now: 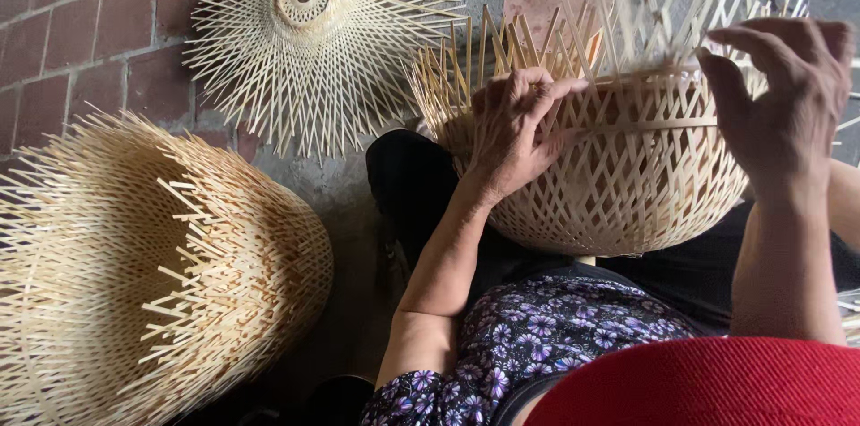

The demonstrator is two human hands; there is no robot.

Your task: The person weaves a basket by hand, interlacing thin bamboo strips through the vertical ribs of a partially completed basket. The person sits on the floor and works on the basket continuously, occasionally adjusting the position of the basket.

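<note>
From here I see the big pale stack of woven bamboo shells (134, 274) on the brick floor (81, 23), then the half-woven, open-lattice bamboo bowl (627, 184) on my lap. I judge rim-weaving is under way. My left hand (515, 126) pinches strips at the rim; my right hand (784, 94) curls onto upright splints, so the next tuck wants firm, even bending.
</note>
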